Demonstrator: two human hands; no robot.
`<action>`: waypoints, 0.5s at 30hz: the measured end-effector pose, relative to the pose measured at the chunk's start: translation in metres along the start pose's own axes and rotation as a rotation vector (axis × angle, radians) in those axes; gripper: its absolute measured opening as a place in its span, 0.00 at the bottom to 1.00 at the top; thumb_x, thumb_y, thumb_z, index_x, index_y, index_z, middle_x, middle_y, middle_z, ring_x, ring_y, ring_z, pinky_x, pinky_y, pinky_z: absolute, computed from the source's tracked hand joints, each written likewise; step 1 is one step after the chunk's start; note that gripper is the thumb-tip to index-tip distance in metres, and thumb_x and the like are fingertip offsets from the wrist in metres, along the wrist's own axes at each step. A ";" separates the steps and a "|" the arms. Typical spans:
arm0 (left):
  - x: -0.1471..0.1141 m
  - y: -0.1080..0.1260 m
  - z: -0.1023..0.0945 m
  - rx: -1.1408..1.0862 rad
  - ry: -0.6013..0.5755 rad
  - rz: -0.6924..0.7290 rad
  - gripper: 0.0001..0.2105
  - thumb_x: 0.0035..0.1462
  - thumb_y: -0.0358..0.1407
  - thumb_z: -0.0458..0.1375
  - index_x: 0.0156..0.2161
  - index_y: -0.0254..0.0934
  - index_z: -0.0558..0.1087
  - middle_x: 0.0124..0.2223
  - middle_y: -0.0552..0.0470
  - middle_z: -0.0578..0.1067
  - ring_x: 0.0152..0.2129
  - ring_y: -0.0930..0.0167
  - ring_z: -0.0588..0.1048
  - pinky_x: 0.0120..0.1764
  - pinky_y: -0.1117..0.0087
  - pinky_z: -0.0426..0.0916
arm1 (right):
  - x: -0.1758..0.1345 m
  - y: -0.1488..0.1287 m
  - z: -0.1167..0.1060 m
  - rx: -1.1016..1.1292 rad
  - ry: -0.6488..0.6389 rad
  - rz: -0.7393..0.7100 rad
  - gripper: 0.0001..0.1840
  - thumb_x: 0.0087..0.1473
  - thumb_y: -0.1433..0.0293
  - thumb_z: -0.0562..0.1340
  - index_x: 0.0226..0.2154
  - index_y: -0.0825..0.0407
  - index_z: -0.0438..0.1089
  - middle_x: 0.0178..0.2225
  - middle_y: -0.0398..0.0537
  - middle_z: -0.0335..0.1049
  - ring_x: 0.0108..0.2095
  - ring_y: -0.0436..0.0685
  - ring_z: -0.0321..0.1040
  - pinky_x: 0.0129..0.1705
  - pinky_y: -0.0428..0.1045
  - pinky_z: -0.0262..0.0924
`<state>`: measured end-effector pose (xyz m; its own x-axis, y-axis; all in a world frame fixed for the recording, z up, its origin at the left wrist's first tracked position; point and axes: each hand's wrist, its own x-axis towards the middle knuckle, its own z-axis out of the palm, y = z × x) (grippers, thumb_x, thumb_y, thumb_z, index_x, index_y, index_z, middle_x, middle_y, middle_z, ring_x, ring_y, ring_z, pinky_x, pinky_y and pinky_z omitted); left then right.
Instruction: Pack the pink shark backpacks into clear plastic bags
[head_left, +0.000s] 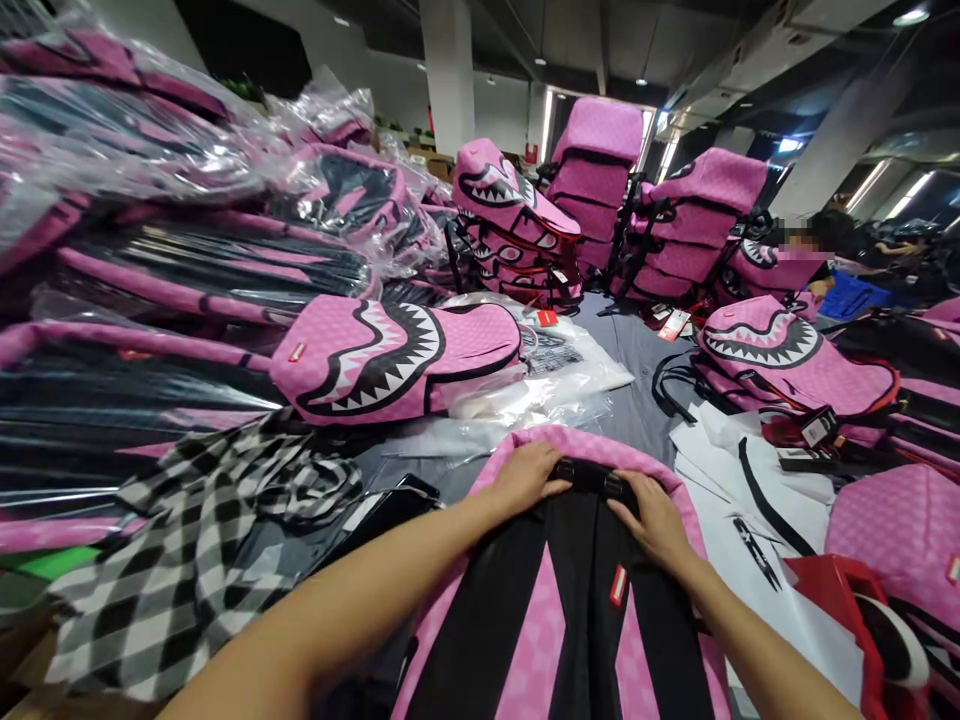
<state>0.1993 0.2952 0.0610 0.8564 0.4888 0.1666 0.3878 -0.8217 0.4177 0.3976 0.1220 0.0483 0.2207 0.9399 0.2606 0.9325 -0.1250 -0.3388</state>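
Observation:
A pink and black backpack [559, 610] lies right in front of me, its strap side facing up and a small red label on one strap. Near its top edge, my left hand [529, 475] grips the base of the left shoulder strap, fingers curled over the fabric. My right hand [649, 515] holds the matching spot on the right, thumb toward the middle. Between the two hands runs a short black band, the carry handle [589, 477]. Beyond my left hand another pink backpack [397, 360] with a shark-mouth print rests on clear plastic bags [577, 365].
Plastic-wrapped backpacks [187, 250] are heaped on the left, behind a checked cloth [195, 540]. Stacked pink backpacks [600, 180] stand at the back. At right are white paper sheets [739, 560], a red tape dispenser [832, 600] and more backpacks [795, 360]. A person [810, 245] is farther back.

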 end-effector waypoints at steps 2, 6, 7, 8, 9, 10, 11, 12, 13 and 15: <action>0.031 -0.007 -0.005 -0.017 -0.069 -0.067 0.16 0.57 0.47 0.66 0.39 0.34 0.75 0.45 0.39 0.78 0.45 0.54 0.77 0.49 0.57 0.70 | 0.031 0.008 0.002 -0.043 -0.086 0.108 0.19 0.62 0.59 0.61 0.52 0.50 0.70 0.52 0.55 0.75 0.53 0.64 0.72 0.55 0.58 0.65; 0.059 -0.002 -0.006 -0.044 -0.110 -0.137 0.30 0.56 0.49 0.65 0.56 0.28 0.70 0.58 0.30 0.73 0.54 0.50 0.73 0.54 0.55 0.68 | 0.075 0.020 0.007 -0.124 -0.102 0.178 0.20 0.60 0.56 0.64 0.48 0.52 0.71 0.46 0.55 0.76 0.48 0.63 0.73 0.51 0.56 0.65; 0.056 0.004 -0.004 -0.055 -0.116 -0.140 0.37 0.55 0.51 0.64 0.62 0.28 0.65 0.63 0.29 0.68 0.59 0.49 0.69 0.57 0.55 0.66 | 0.080 0.022 0.010 -0.142 -0.098 0.184 0.20 0.60 0.56 0.64 0.47 0.52 0.71 0.45 0.55 0.76 0.47 0.64 0.73 0.50 0.56 0.64; 0.051 0.012 -0.001 -0.069 -0.128 -0.141 0.43 0.55 0.55 0.63 0.67 0.30 0.58 0.68 0.27 0.61 0.64 0.47 0.64 0.59 0.53 0.63 | 0.083 0.023 0.012 -0.159 -0.090 0.189 0.20 0.60 0.55 0.63 0.47 0.52 0.70 0.45 0.55 0.76 0.46 0.64 0.73 0.49 0.56 0.64; 0.044 0.020 0.002 -0.084 -0.148 -0.147 0.49 0.54 0.59 0.62 0.71 0.32 0.52 0.72 0.27 0.53 0.67 0.45 0.57 0.62 0.49 0.59 | 0.083 0.024 0.016 -0.176 -0.078 0.194 0.20 0.60 0.54 0.63 0.47 0.52 0.70 0.44 0.55 0.76 0.46 0.64 0.73 0.49 0.56 0.64; 0.037 0.029 0.006 -0.094 -0.175 -0.160 0.53 0.53 0.63 0.59 0.72 0.34 0.47 0.73 0.27 0.47 0.69 0.42 0.49 0.63 0.44 0.55 | 0.083 0.023 0.019 -0.192 -0.061 0.199 0.21 0.61 0.53 0.62 0.46 0.52 0.70 0.44 0.55 0.75 0.46 0.65 0.72 0.48 0.56 0.64; 0.031 0.037 0.010 -0.097 -0.206 -0.182 0.54 0.52 0.66 0.57 0.73 0.34 0.45 0.74 0.27 0.42 0.70 0.40 0.44 0.64 0.39 0.50 | 0.083 0.022 0.022 -0.208 -0.042 0.203 0.22 0.61 0.52 0.61 0.46 0.52 0.69 0.43 0.55 0.75 0.46 0.65 0.72 0.48 0.57 0.63; 0.026 0.043 0.013 -0.091 -0.231 -0.209 0.54 0.53 0.67 0.55 0.73 0.34 0.45 0.74 0.26 0.39 0.70 0.39 0.40 0.64 0.36 0.47 | 0.082 0.020 0.025 -0.223 -0.022 0.204 0.22 0.62 0.51 0.60 0.47 0.52 0.69 0.44 0.55 0.75 0.46 0.66 0.71 0.48 0.58 0.63; 0.023 0.047 0.015 -0.076 -0.243 -0.235 0.53 0.53 0.67 0.54 0.73 0.33 0.46 0.74 0.27 0.37 0.70 0.38 0.38 0.64 0.35 0.44 | 0.081 0.018 0.026 -0.237 -0.005 0.200 0.23 0.62 0.51 0.60 0.48 0.52 0.69 0.44 0.56 0.75 0.47 0.66 0.71 0.48 0.58 0.63; 0.022 0.050 0.018 -0.039 -0.230 -0.274 0.50 0.56 0.65 0.54 0.72 0.32 0.49 0.74 0.28 0.35 0.70 0.40 0.39 0.66 0.37 0.43 | 0.080 0.012 0.022 -0.263 0.009 0.165 0.21 0.62 0.54 0.60 0.48 0.52 0.69 0.45 0.58 0.75 0.48 0.67 0.70 0.49 0.59 0.63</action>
<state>0.2439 0.2595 0.0698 0.7783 0.6072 -0.1598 0.6042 -0.6550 0.4538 0.4198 0.2033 0.0451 0.3770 0.8973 0.2297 0.9255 -0.3550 -0.1321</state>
